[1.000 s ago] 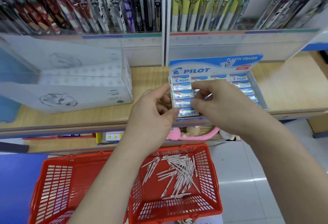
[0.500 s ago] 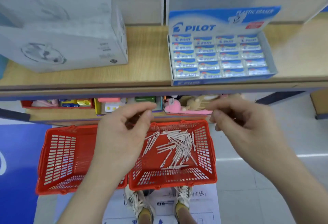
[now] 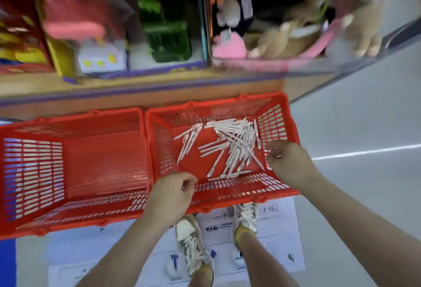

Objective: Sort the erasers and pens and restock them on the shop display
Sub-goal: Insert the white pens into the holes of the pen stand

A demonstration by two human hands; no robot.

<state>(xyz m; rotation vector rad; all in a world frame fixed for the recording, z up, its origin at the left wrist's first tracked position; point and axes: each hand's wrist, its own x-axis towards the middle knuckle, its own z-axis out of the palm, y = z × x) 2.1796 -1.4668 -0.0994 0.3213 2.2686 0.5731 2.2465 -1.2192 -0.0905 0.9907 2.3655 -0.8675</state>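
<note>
Lowered to the basket [image 3: 216, 102], right grip [image 3: 288, 161] hangs loose beside pens [image 3: 232, 147]; left grip [image 3: 172, 192] unclear.

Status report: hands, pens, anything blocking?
Left hand at near rim of red plastic basket, right hand above its right wall; grips unclear. Thin white pens inside, uncovered.

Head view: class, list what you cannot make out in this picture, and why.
All in the head view.
Shelf goods: motion blur; labels unreadable.
Left hand: curled fingers hide whether it holds anything.
Right hand: glint at its fingers, too small to identify.
Pens: overlapping pile; number uncountable.
Floor sheet: shoes cover it; print too small.
</note>
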